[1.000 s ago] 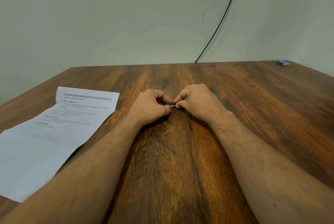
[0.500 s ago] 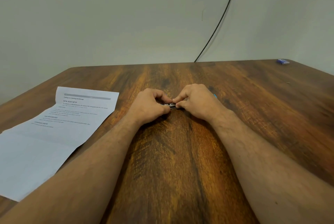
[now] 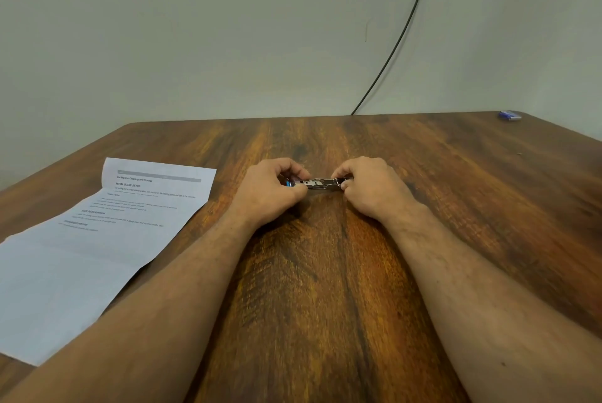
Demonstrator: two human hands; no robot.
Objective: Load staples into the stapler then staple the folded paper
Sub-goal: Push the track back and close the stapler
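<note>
A small stapler (image 3: 317,185) with a metal channel and a blue body lies across the middle of the wooden table (image 3: 325,288). My left hand (image 3: 272,192) grips its blue left end. My right hand (image 3: 371,189) pinches the metal part at its right end. The metal track shows bare between the two hands. Whether staples lie in it is too small to tell. The printed paper (image 3: 97,239), creased by folds, lies flat at the left of the table, apart from both hands.
A small blue box (image 3: 509,115) sits at the far right corner of the table. A black cable (image 3: 400,31) runs down the wall behind the table's back edge.
My hands, nearly touching before, have moved apart sideways. The stapler's metal track now shows stretched out between them.
</note>
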